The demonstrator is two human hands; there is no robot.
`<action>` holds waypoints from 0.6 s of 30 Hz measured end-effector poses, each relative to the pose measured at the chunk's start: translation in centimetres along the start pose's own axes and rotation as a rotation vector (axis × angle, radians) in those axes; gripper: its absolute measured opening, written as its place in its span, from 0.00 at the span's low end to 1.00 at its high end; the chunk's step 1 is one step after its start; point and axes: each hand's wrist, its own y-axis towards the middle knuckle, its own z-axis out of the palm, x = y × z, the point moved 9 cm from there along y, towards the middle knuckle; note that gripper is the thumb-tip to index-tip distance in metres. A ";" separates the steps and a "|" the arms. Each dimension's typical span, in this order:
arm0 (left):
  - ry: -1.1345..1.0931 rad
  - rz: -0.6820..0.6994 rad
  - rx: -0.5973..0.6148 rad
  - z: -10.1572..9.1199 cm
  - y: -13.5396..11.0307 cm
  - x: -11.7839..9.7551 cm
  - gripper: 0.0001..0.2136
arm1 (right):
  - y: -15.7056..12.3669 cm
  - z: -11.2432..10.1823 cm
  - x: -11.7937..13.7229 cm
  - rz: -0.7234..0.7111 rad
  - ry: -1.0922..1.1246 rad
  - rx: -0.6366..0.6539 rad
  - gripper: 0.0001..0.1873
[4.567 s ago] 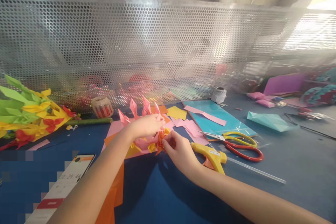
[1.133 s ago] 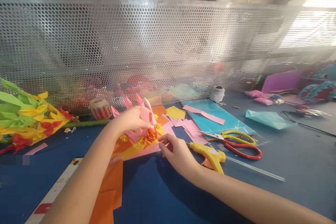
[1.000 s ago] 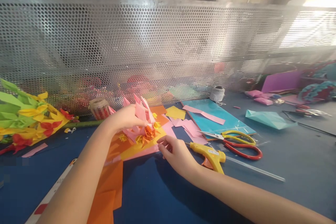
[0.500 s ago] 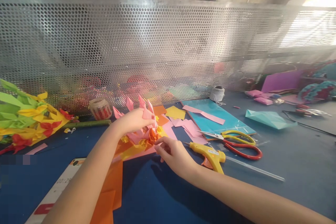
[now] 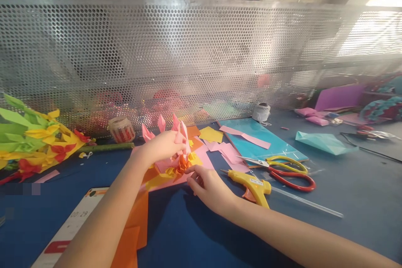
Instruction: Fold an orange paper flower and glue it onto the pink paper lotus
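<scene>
A folded-paper flower piece (image 5: 163, 165) with pink pointed petals stands on sheets of pink and yellow paper. My left hand (image 5: 168, 144) is wrapped over its pink petals from above, fingertips curled among them. At its lower right sits an orange paper flower (image 5: 182, 164) with small yellow flowers around it. My right hand (image 5: 207, 184) touches the edge of that orange flower with a bent index finger, the other fingers curled under. Whether those fingers pinch anything is hidden. Just right of this hand lies a yellow glue gun (image 5: 251, 184) with a clear glue stick (image 5: 309, 202) in its back.
Scissors (image 5: 279, 169) lie beyond the glue gun, by a blue packet (image 5: 260, 134). A tape roll (image 5: 122, 130) and a white thread spool (image 5: 261, 112) stand near the perforated metal screen (image 5: 201, 50). A green-yellow paper bouquet (image 5: 40, 138), a phone (image 5: 78, 217) and orange paper (image 5: 138, 217) lie left.
My right fingers have shifted slightly at the orange flower, the index finger now lying along its edge. My left hand stays on the pink petals. The view has moved a little.
</scene>
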 end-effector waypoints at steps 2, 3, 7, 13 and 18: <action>0.027 -0.059 -0.029 -0.3 0.1 0.7 0.11 | 0.0 0.0 0.1 -0.011 -0.023 0.005 0.13; 0.038 -0.093 -0.053 -0.5 0.1 1.2 0.11 | 0.0 0.0 0.1 -0.017 -0.036 0.008 0.13; 0.010 -0.124 -0.167 -2.0 -0.4 2.1 0.14 | -0.2 0.2 0.3 -0.036 -0.095 0.027 0.12; -0.119 0.079 -0.202 -4.9 -2.5 1.9 0.29 | -0.2 0.3 0.5 -0.055 -0.172 0.043 0.11; -0.046 0.058 -0.219 -6.9 -4.1 4.2 0.26 | -0.2 0.5 0.6 -0.068 -0.221 0.058 0.10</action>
